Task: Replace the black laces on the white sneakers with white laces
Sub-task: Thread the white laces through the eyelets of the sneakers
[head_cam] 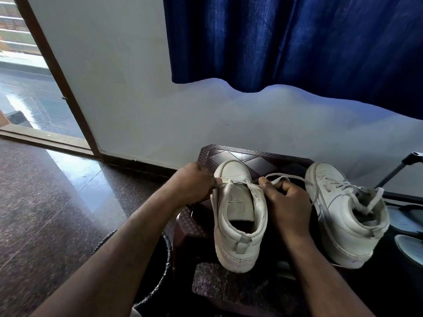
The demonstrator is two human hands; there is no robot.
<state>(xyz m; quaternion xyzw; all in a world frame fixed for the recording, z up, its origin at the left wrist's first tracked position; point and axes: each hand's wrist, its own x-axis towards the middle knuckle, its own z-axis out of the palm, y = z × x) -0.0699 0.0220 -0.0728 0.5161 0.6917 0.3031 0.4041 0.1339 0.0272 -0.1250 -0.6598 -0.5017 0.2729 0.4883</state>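
Note:
Two white sneakers stand on a dark brown plastic stool (256,156), toes pointing away from me. The left sneaker (238,225) has a white lace (290,178) threaded only through its lowest eyelets near the toe. My left hand (194,185) pinches one end of that lace at the sneaker's left side. My right hand (283,197) grips the other end at the right side, and the lace loops off toward the other shoe. The right sneaker (345,216) is fully laced in white. No black lace shows.
A dark bin lined with a black bag (160,266) stands at the stool's left. A blue curtain (297,42) hangs on the wall behind. An open doorway (27,83) lies at the far left. A black stand leg (396,170) and pale objects (409,248) sit at the right.

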